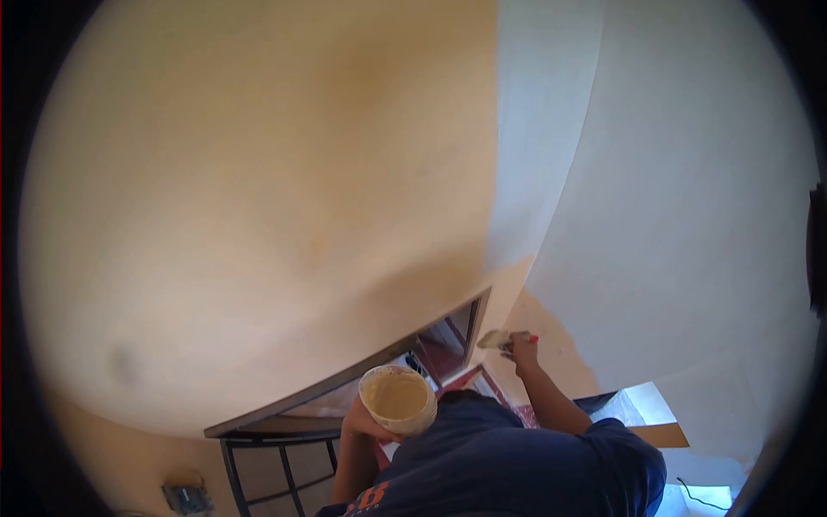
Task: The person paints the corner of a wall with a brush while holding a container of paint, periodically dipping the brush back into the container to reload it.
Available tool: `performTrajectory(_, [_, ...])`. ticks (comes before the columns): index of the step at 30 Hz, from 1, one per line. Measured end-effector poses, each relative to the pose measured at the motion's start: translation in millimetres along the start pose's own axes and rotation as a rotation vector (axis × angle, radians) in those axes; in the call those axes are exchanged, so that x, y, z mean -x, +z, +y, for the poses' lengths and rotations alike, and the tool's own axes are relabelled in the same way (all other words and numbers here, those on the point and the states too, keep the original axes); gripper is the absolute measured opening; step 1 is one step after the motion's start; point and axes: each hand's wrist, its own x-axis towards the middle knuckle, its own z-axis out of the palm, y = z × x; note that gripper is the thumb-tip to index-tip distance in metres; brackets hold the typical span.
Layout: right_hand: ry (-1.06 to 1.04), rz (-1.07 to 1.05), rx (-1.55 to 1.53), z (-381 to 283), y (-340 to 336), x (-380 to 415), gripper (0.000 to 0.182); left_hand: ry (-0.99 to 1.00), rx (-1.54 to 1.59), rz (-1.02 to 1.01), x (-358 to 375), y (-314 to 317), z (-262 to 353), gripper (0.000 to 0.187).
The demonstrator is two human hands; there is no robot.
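Observation:
My left hand (pixel 363 422) is wrapped round a pale round tub (pixel 398 400), tilted so that the cream-coloured paint inside shows. Out to the right, my right hand (pixel 522 352) grips a paintbrush (pixel 494 339) with a red handle end. Its light, paint-coated bristles point left, close to the corner where the walls meet, beside the door frame (pixel 481 323). Peach paint (pixel 551 332) covers the low part of the right-hand wall, up to an uneven edge against the pale grey surface.
A large peach wall (pixel 258 172) fills the left, with a pale strip (pixel 534 112) beside the corner. Below are a black metal grille (pixel 289 474) and an electrical box (pixel 187 498). At lower right stand an open panel (pixel 650 414) and a dark cable (pixel 702 498).

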Motion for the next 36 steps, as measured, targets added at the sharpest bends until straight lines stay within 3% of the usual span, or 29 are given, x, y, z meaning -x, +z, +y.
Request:
performTrajectory(2, [-0.024,-0.062,-0.046,-3,4,9,0.021,0.045,-0.099,0.105,13,21,-9,0.106])
performTrajectory(5, [0.012,-0.149,-0.042,-23,22,31,0.023,-0.07,-0.163,0.254,28,42,-4,0.106])
performTrajectory(7, [0.033,-0.238,-0.038,-28,27,37,0.023,-0.128,-0.302,0.247,33,37,-15,0.105])
performTrajectory(12, [0.0,-0.405,0.047,-45,50,55,0.019,-0.009,-0.414,0.442,28,41,-4,0.108])
performTrajectory(14, [0.016,-0.459,0.077,-55,53,61,0.017,0.052,-0.615,0.456,27,45,2,0.107])
performTrajectory(20, [-0.003,-0.629,0.119,-86,61,83,0.01,0.087,-0.794,0.63,29,61,-6,0.101])
performTrajectory(21, [0.002,-0.712,0.144,-90,64,100,0.011,0.122,-0.924,0.716,48,80,-10,0.1])
performTrajectory(24, [-0.067,-0.819,0.136,-111,62,119,0.023,0.202,-0.816,0.806,52,94,-13,0.102])
performTrajectory(26, [-0.049,-0.884,0.136,-116,83,128,0.025,0.263,-0.891,0.781,57,84,-6,0.104])
performTrajectory(33, [-0.368,-1.11,0.018,-131,114,151,0.031,0.29,-0.891,0.918,90,71,-3,0.1])
performTrajectory(35, [-0.678,-1.246,-0.012,-137,119,154,0.032,0.29,-0.936,0.943,96,67,-6,0.098])
performTrajectory(36, [-0.612,-1.268,-0.158,-137,121,161,0.029,0.292,-0.935,0.951,99,66,-6,0.098])
